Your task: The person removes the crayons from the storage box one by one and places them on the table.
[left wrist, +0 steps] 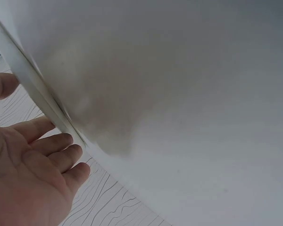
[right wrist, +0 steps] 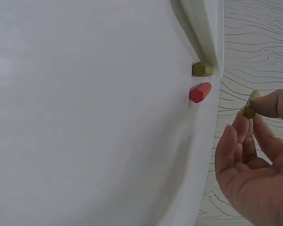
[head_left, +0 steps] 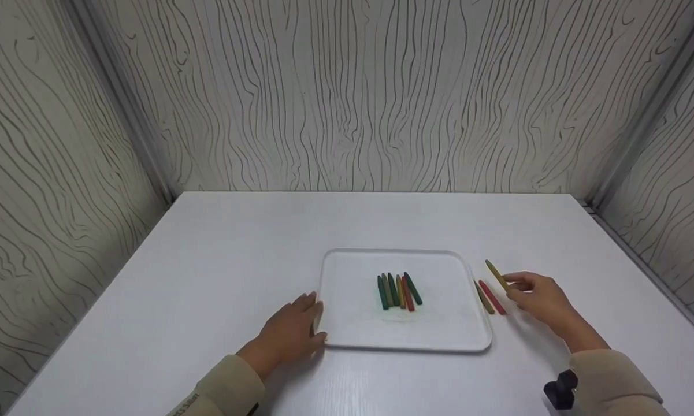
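Observation:
A white tray [head_left: 347,323] lies on the white table and holds several crayons [head_left: 399,290], green, olive, yellow and red, side by side. My left hand [head_left: 293,330] rests with straight fingers [left wrist: 52,143] against the tray's left edge [left wrist: 35,87]. My right hand [head_left: 536,297] pinches a yellow-olive crayon [head_left: 497,275] just right of the tray; its butt end [right wrist: 249,111] shows between thumb and fingers. Two more crayons lie on the table beside the tray's right rim: an olive one [head_left: 484,298] and a red one [head_left: 492,297], also seen as the olive crayon [right wrist: 201,69] and the red crayon [right wrist: 200,92].
The white table [head_left: 208,260] stands in a booth with wood-grain walls [head_left: 347,92] at the back and both sides. A small black device [head_left: 560,390] sits at my right wrist.

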### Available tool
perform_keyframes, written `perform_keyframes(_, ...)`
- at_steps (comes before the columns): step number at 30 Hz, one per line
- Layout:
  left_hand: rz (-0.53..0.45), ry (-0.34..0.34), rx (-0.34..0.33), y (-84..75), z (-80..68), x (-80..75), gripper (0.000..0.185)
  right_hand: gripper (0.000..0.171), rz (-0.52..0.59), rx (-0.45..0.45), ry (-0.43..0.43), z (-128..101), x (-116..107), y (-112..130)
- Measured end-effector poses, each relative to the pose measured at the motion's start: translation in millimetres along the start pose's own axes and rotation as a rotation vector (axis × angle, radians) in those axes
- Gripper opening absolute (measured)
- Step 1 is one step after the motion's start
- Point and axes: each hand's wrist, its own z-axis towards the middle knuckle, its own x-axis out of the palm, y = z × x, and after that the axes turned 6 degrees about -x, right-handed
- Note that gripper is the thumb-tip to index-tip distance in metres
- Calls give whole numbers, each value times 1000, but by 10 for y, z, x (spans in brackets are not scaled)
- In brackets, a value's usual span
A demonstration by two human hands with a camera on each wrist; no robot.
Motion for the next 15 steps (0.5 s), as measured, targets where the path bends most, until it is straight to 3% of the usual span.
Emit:
perform_keyframes(7, -20, 33, -19, 11, -6, 9, 60, 41, 17, 64, 29, -38, -20, -99)
perform_keyframes(15, -15, 28, -16, 10, -4, 12, 60, 41, -49, 91, 45, -84, 14, -114)
